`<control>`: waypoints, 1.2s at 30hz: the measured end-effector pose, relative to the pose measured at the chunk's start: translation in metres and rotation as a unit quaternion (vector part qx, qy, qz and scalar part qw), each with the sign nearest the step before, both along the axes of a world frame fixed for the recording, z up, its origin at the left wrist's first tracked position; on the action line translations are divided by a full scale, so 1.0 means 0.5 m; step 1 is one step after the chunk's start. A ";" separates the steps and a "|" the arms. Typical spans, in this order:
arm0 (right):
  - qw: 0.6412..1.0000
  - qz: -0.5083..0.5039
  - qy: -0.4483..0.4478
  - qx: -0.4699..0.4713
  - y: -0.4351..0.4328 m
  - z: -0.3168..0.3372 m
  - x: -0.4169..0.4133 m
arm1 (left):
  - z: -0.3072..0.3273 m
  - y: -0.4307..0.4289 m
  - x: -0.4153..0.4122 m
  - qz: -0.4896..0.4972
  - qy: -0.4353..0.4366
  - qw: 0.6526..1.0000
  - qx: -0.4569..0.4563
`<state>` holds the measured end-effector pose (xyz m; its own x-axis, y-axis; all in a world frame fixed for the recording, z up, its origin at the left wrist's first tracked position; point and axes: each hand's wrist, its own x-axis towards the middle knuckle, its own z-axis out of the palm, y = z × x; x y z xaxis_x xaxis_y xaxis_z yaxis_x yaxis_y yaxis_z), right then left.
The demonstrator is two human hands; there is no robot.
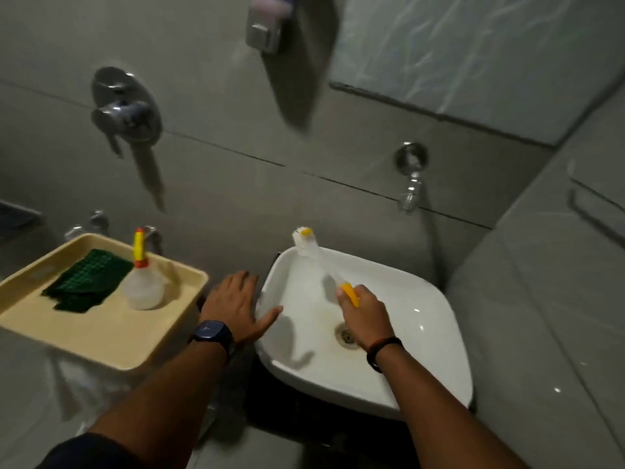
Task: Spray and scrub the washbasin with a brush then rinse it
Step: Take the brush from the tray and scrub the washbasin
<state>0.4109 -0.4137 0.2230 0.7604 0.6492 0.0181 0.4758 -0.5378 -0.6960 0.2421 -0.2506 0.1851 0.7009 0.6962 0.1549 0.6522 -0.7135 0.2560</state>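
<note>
A white square washbasin sits low at centre right, with a metal drain in its bowl. My right hand is closed around the yellow handle of a brush. The brush's white bristle head with a yellow tip rests at the basin's far left corner. My left hand lies flat with fingers spread on the basin's left rim, thumb over the edge. A clear spray bottle with a yellow and orange nozzle stands in a beige tray to the left.
Green scrub cloths lie in the tray beside the bottle. A chrome mixer valve is on the tiled wall at upper left. A small tap with a hose is on the wall above the basin. A tiled ledge rises on the right.
</note>
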 end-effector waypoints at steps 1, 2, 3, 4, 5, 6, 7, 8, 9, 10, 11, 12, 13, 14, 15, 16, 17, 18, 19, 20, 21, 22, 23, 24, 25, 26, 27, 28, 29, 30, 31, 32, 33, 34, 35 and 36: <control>0.999 -0.034 -0.002 -0.018 -0.037 0.007 0.028 | -0.009 -0.022 0.031 -0.025 0.007 1.000 -0.011; 0.997 -0.057 -0.007 -0.047 -0.068 0.012 0.047 | -0.019 -0.039 0.055 -0.043 0.011 0.999 -0.017; 0.994 -0.074 -0.011 -0.076 -0.098 0.014 0.065 | -0.031 -0.055 0.080 -0.057 0.018 0.998 -0.020; 0.991 -0.082 -0.010 -0.101 -0.122 0.011 0.077 | -0.042 -0.068 0.101 -0.067 0.028 0.997 -0.021; 0.989 -0.081 -0.005 -0.121 -0.140 0.004 0.084 | -0.056 -0.076 0.117 -0.070 0.040 0.996 -0.023; 0.987 -0.075 0.002 -0.141 -0.151 -0.004 0.086 | -0.068 -0.081 0.127 -0.066 0.052 0.996 -0.024; 0.984 -0.062 0.009 -0.164 -0.156 -0.011 0.085 | -0.079 -0.082 0.131 -0.056 0.059 0.996 -0.023; 0.981 -0.045 0.016 -0.188 -0.154 -0.021 0.082 | -0.089 -0.077 0.131 -0.045 0.065 0.997 -0.023; 0.976 -0.026 0.019 -0.213 -0.146 -0.031 0.077 | -0.099 -0.069 0.127 -0.033 0.070 0.997 -0.022; 0.971 -0.008 0.019 -0.239 -0.134 -0.042 0.069 | -0.108 -0.057 0.119 -0.026 0.076 0.997 -0.022; 0.965 0.008 0.016 -0.262 -0.118 -0.053 0.061 | -0.115 -0.045 0.113 -0.021 0.079 0.996 -0.026; 0.960 0.021 0.011 -0.279 -0.103 -0.064 0.052 | -0.119 -0.036 0.108 -0.016 0.077 0.996 -0.034; 0.958 0.029 0.009 -0.284 -0.083 -0.076 0.043 | -0.122 -0.026 0.106 -0.013 0.073 0.996 -0.043; 0.960 0.025 0.011 -0.277 -0.062 -0.089 0.035 | -0.124 -0.021 0.106 -0.012 0.070 0.996 -0.051; 0.963 0.013 0.014 -0.268 -0.041 -0.099 0.028 | -0.126 -0.019 0.107 -0.012 0.070 0.996 -0.055; 0.965 -0.002 0.013 -0.260 -0.021 -0.108 0.025 | -0.127 -0.019 0.109 -0.012 0.070 0.996 -0.056; 0.966 -0.018 0.005 -0.257 -0.006 -0.115 0.026 | -0.128 -0.024 0.111 -0.013 0.069 0.996 -0.053; 0.965 -0.038 -0.007 -0.260 0.008 -0.122 0.031 | -0.129 -0.025 0.112 -0.015 0.068 0.996 -0.049; 0.961 -0.064 -0.018 -0.267 0.017 -0.127 0.040 | -0.130 -0.025 0.114 -0.019 0.068 0.997 -0.045; 0.956 -0.091 -0.025 -0.277 0.019 -0.128 0.051 | -0.131 -0.026 0.115 -0.023 0.068 0.997 -0.042; 0.950 -0.118 -0.030 -0.288 0.014 -0.127 0.063 | -0.131 -0.026 0.116 -0.028 0.067 0.997 -0.041; 0.943 -0.145 -0.032 -0.298 0.001 -0.122 0.077 | -0.130 -0.026 0.118 -0.033 0.065 0.997 -0.040; 0.935 -0.171 -0.031 -0.309 -0.018 -0.116 0.088 | -0.129 -0.028 0.118 -0.038 0.066 0.996 -0.040; 0.928 -0.194 -0.029 -0.318 -0.043 -0.108 0.097 | -0.128 -0.029 0.118 -0.044 0.068 0.996 -0.040; 0.920 -0.216 -0.022 -0.325 -0.073 -0.099 0.104 | -0.127 -0.031 0.118 -0.050 0.070 0.996 -0.038; 0.915 -0.232 -0.009 -0.331 -0.105 -0.088 0.107 | -0.126 -0.033 0.117 -0.055 0.073 0.995 -0.034; 0.911 -0.241 0.008 -0.333 -0.132 -0.079 0.106 | -0.125 -0.033 0.116 -0.059 0.076 0.995 -0.029; 0.912 -0.239 0.027 -0.333 -0.156 -0.069 0.102 | -0.124 -0.036 0.116 -0.063 0.079 0.995 -0.022; 0.916 -0.221 0.049 -0.331 -0.172 -0.060 0.094 | -0.123 -0.038 0.117 -0.066 0.083 0.994 -0.015; 0.922 -0.191 0.074 -0.329 -0.183 -0.052 0.081 | -0.122 -0.040 0.118 -0.071 0.091 0.993 -0.008; 0.927 -0.154 0.101 -0.327 -0.190 -0.046 0.065 | -0.121 -0.043 0.119 -0.075 0.099 0.992 -0.003; 0.930 -0.117 0.121 -0.327 -0.189 -0.043 0.049 | -0.120 -0.042 0.119 -0.077 0.107 0.991 0.002; 0.931 -0.089 0.135 -0.326 -0.189 -0.041 0.034 | -0.119 -0.044 0.120 -0.079 0.111 0.991 0.005; 0.933 -0.069 0.141 -0.324 -0.186 -0.042 0.025 | -0.120 -0.046 0.120 -0.081 0.113 0.990 0.006; 0.935 -0.058 0.140 -0.319 -0.178 -0.045 0.020 | -0.121 -0.045 0.119 -0.082 0.112 0.990 0.008; 0.940 -0.058 0.127 -0.312 -0.169 -0.049 0.020 | -0.122 -0.045 0.119 -0.083 0.111 0.990 0.012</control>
<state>0.4208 -0.4983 0.1988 0.7557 0.3850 -0.5298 0.2500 -0.9173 -0.3100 0.3016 -0.2731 0.1239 0.8236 0.5671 -0.0005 0.5642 -0.8193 0.1016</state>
